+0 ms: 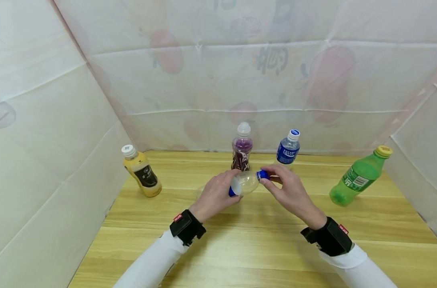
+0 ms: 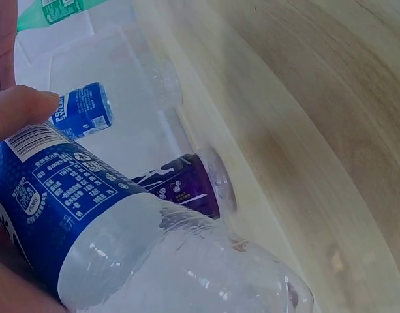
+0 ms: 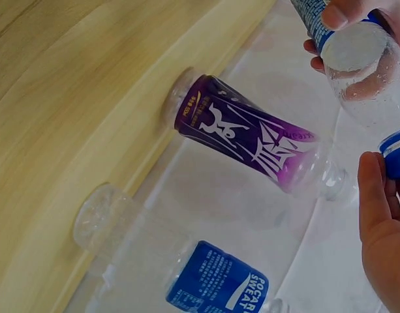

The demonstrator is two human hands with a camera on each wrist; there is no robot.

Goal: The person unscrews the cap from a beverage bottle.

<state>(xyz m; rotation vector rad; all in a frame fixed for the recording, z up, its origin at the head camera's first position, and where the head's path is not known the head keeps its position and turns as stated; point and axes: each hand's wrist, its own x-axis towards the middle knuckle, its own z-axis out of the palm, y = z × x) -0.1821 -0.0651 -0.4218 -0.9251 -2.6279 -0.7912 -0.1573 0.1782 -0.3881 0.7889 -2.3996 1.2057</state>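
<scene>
A clear plastic bottle [image 1: 248,182] with a blue label is held lying nearly sideways above the table, its neck toward the right. My left hand [image 1: 218,191] grips it around the label [image 2: 76,189], whose barcode and small print show in the left wrist view. At the neck, the thumb and fingers of my right hand [image 1: 290,194] pinch the blue cap [image 1: 263,175]. In the right wrist view the cap [image 3: 397,156] sits at the bottle's mouth, and droplets cling inside the clear shoulder. The bottle looks drained, with no drink level showing.
Behind my hands stand a purple-labelled bottle [image 1: 241,150] and a Pocari Sweat bottle [image 1: 287,150]. A yellow bottle [image 1: 143,174] with a black label is at the left, a green bottle [image 1: 359,178] at the right. Printed white sheeting [image 1: 218,92] walls the wooden table [image 1: 233,256].
</scene>
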